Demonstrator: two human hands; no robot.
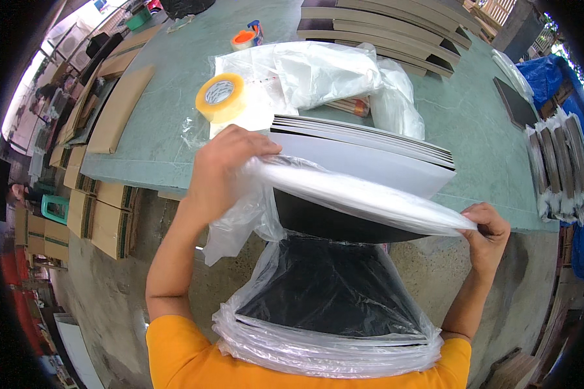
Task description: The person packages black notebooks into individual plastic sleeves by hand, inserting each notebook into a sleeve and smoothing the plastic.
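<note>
In front of me, a black-faced board (344, 218) stands tilted, with a translucent plastic sheet or bag (363, 194) bunched in a whitish, motion-blurred band along its upper edge. My left hand (224, 162) is closed at the left end of this plastic, partly smeared by motion, and a loose flap hangs below it. My right hand (488, 232) pinches the right end. Just beyond, several white-faced boards with dark edges (363, 159) lean together on the green table. Against my body rests a pile of plastic-wrapped black boards (334, 285).
On the green table (480, 168) lie a large tape roll (219, 97), plastic bags (324, 74) and a tape dispenser (246, 37). Stacked dark-edged boards (383, 32) fill the far side. Wrapped bundles (558, 165) stand at right. Cardboard cartons (107, 217) are on the left.
</note>
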